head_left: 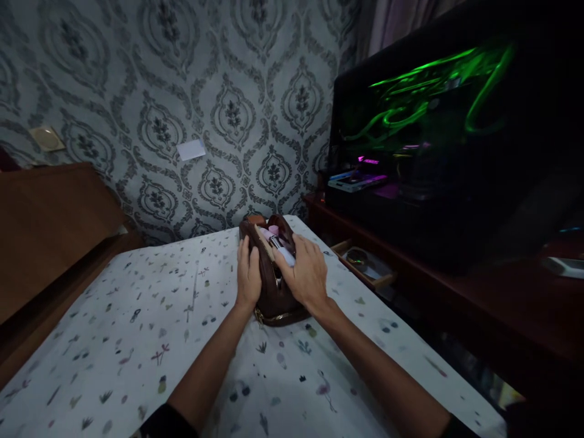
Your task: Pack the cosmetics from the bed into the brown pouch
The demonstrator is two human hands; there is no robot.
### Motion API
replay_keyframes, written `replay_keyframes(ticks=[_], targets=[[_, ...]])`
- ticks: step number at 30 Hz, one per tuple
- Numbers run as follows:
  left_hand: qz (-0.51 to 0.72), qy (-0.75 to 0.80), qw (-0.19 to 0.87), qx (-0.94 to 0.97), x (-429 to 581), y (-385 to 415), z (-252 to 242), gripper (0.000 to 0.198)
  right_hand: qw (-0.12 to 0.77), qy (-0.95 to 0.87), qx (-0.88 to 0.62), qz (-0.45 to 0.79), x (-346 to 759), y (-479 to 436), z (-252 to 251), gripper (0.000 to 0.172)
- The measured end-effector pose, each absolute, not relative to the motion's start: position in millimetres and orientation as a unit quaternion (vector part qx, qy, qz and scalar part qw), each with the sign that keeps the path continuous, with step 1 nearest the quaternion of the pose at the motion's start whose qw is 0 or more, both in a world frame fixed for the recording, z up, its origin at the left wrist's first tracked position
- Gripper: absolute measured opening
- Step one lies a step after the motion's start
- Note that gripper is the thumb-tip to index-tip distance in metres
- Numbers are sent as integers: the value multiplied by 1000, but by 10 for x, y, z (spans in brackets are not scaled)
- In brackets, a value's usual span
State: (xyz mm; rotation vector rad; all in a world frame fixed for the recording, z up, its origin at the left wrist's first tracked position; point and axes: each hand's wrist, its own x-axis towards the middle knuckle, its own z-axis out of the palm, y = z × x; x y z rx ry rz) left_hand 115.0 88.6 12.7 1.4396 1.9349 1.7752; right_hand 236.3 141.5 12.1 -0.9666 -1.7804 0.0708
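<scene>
White floral-print tablecloth point(137, 328), grey damask wallpaper point(191, 79), brown wooden headboard point(50, 225) at left, dark case with green glowing lights point(433, 121) on dark wooden desk point(502, 304) at right.
</scene>
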Motion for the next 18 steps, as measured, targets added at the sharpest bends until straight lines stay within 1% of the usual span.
replay_keyframes(ticks=[4, 8, 10, 15, 18], targets=[[574, 653, 69, 489, 1140, 904, 84, 58, 531, -747, -400, 26, 2359, 1343, 122, 65], [579, 650, 68, 488, 1133, 909, 62, 58, 509, -766, -393, -17, 2354, 1212, 140, 64], [585, 647, 72, 483, 1140, 899, 77, 56, 494, -779, -384, -36, 2343, 1148, 142, 64], [585, 659, 99, 462, 1135, 909, 160, 46, 498, -781, -375, -35, 2320, 1090, 149, 50], [589, 656, 89, 463, 1081, 969, 191, 43, 479, -790, -380, -48, 2327, 1153, 133, 50]])
